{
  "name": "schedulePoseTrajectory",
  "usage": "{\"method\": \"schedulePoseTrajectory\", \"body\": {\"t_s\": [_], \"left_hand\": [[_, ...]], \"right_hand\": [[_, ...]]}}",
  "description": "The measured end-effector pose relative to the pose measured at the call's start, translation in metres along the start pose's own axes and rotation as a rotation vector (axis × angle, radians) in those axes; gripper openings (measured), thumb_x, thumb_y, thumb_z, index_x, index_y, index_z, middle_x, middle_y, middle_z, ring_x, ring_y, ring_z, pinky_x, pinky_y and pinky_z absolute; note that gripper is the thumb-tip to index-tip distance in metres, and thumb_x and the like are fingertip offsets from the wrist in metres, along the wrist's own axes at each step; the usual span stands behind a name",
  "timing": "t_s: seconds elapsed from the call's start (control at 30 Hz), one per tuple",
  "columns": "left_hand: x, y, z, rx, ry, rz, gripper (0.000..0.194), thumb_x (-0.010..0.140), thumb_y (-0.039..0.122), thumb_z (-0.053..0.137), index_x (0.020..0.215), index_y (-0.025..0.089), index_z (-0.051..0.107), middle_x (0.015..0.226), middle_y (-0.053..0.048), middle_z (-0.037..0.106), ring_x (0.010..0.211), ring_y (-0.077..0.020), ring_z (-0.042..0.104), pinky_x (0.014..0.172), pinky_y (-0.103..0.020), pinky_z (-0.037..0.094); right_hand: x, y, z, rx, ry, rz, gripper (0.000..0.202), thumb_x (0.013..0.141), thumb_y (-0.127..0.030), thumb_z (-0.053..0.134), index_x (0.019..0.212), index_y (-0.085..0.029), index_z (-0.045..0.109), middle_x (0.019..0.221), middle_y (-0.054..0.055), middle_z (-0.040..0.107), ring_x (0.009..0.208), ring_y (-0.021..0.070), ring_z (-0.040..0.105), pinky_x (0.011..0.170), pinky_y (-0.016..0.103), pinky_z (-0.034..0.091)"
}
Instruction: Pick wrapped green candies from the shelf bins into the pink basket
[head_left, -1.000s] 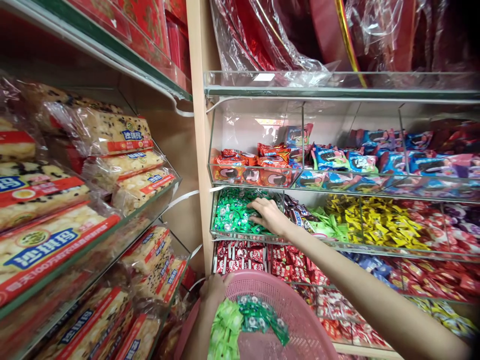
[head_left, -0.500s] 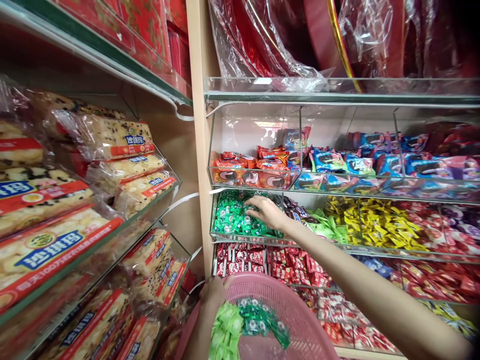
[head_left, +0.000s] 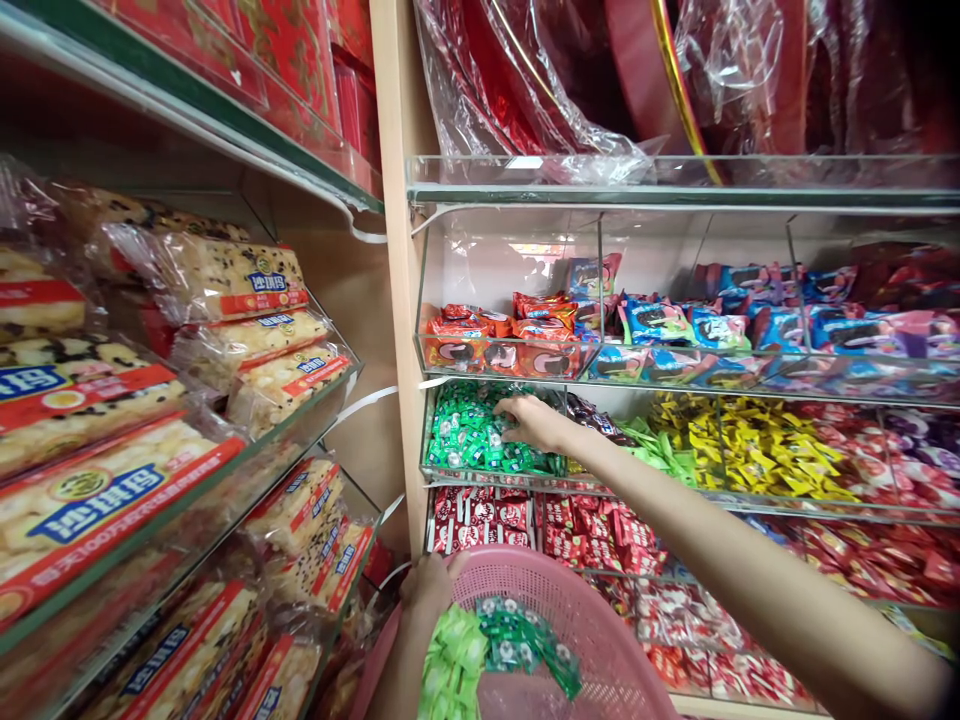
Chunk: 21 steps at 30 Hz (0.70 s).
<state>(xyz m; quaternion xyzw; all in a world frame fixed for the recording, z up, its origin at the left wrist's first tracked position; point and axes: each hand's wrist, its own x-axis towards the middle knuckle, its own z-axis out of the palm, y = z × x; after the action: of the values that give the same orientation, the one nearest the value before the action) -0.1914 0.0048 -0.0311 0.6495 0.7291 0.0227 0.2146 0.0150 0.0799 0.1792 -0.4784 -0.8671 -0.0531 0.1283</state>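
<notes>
My left hand is closed on the rim of a pink plastic basket at the bottom centre. Inside the basket lie light green packets and dark green packets. Over a shelf bin of small green-wrapped sweets, my right hand reaches in from the right, palm down. Its fingers are bent and touch the sweets near the bin's right side; whether any sweet is between them is hidden.
Yellow packets fill a bin right of the green sweets. Above is a clear shelf with blue biscuit packs. Wrapped pastries line the left shelves, beside a wooden post. Red packets lie below the green bin.
My right hand has shifted slightly to the right over the green sweets. My left hand and the basket have stayed about where they were.
</notes>
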Motion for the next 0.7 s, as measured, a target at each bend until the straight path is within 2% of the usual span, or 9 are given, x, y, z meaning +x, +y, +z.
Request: {"method": "schedulePoseTrajectory", "body": {"t_s": [0.13, 0.27, 0.4, 0.53, 0.7], "left_hand": [[-0.001, 0.000, 0.001, 0.004, 0.006, 0.000, 0.069, 0.086, 0.060, 0.021, 0.109, 0.011, 0.064, 0.112, -0.022, 0.063, 0.108, -0.0342, 0.058, 0.087, -0.044, 0.044], [-0.001, 0.000, 0.001, 0.010, 0.008, -0.004, 0.069, 0.086, 0.060, 0.021, 0.109, 0.011, 0.063, 0.112, -0.023, 0.063, 0.108, -0.0342, 0.058, 0.088, -0.044, 0.043], [0.000, 0.000, 0.001, 0.004, 0.005, 0.000, 0.069, 0.086, 0.061, 0.021, 0.109, 0.012, 0.063, 0.113, -0.022, 0.063, 0.108, -0.0332, 0.058, 0.088, -0.043, 0.043], [0.000, 0.000, 0.000, -0.006, 0.001, -0.005, 0.069, 0.085, 0.061, 0.022, 0.109, 0.012, 0.063, 0.113, -0.021, 0.063, 0.108, -0.0334, 0.058, 0.087, -0.042, 0.043], [0.001, 0.000, 0.001, -0.008, 0.005, -0.004, 0.069, 0.085, 0.061, 0.023, 0.108, 0.012, 0.065, 0.112, -0.021, 0.063, 0.106, -0.0341, 0.059, 0.086, -0.043, 0.044]], "right_hand": [[0.001, 0.001, 0.006, 0.030, 0.029, -0.015, 0.040, 0.072, -0.023, 0.070, 0.111, -0.016, 0.062, 0.089, 0.006, 0.067, 0.078, 0.0180, 0.060, 0.067, 0.024, 0.041], [-0.001, 0.001, 0.008, 0.066, 0.055, -0.033, 0.038, 0.072, -0.021, 0.069, 0.109, -0.015, 0.062, 0.089, 0.007, 0.066, 0.079, 0.0182, 0.060, 0.067, 0.025, 0.042], [-0.005, 0.000, 0.002, 0.101, 0.086, -0.034, 0.035, 0.074, -0.017, 0.065, 0.109, -0.016, 0.063, 0.096, 0.008, 0.067, 0.084, 0.0188, 0.061, 0.073, 0.026, 0.043], [-0.007, 0.003, -0.008, 0.141, 0.116, 0.003, 0.033, 0.075, -0.018, 0.064, 0.107, -0.015, 0.065, 0.094, 0.008, 0.068, 0.083, 0.0189, 0.061, 0.074, 0.027, 0.043], [-0.011, 0.008, -0.012, 0.197, 0.017, 0.061, 0.028, 0.071, -0.023, 0.068, 0.097, -0.013, 0.068, 0.077, 0.003, 0.065, 0.068, 0.0146, 0.055, 0.063, 0.024, 0.042]]}}
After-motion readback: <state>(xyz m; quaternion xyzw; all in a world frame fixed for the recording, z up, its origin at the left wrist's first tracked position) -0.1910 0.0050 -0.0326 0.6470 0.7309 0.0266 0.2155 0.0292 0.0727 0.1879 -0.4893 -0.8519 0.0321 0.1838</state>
